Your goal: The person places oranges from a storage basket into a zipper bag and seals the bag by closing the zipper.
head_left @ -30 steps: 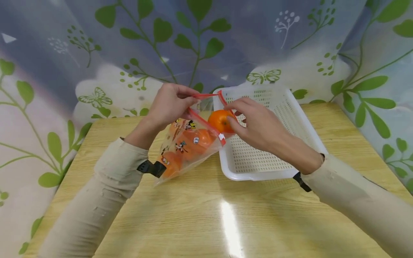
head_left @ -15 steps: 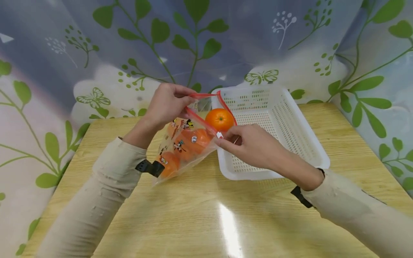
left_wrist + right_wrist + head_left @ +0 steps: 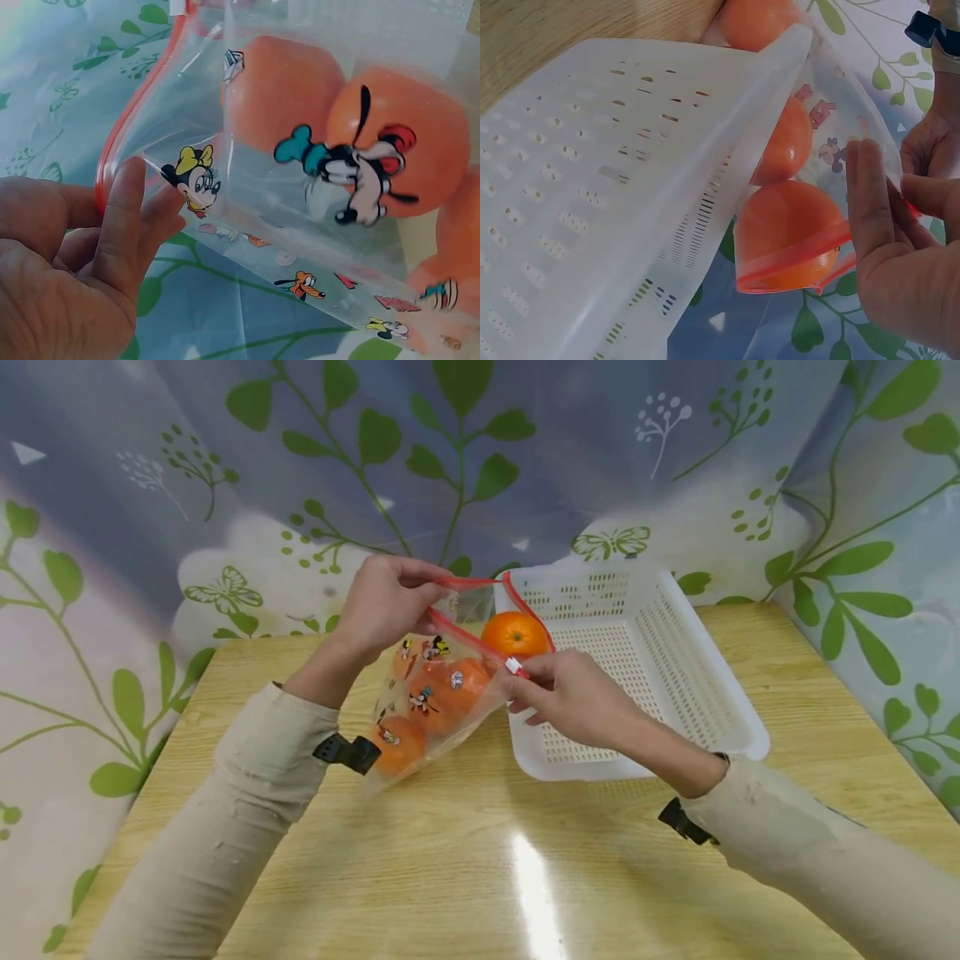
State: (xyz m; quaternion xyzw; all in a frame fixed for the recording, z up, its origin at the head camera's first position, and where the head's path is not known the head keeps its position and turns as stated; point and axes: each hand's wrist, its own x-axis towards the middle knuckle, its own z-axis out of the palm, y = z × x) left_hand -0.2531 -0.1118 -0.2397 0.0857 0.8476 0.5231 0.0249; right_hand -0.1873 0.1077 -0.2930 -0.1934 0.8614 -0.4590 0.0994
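Observation:
A clear zip bag with a red seal and cartoon prints leans over the table, several oranges inside it. My left hand pinches the red seal at the bag's far left corner, which also shows in the left wrist view. One orange sits in the open mouth, its top bare between the red edges. At the near right corner, by the white slider, my right hand pinches the bag's edge between thumb and fingers. In the right wrist view an orange lies just behind the red seal.
A white perforated plastic basket stands right of the bag, its left rim beneath the bag's mouth. Both rest on a wooden table. A curtain printed with leaves hangs behind the table's far edge.
My right hand has let go of the orange at the bag's mouth and moved down to grip the corner by the slider. The left hand keeps its hold.

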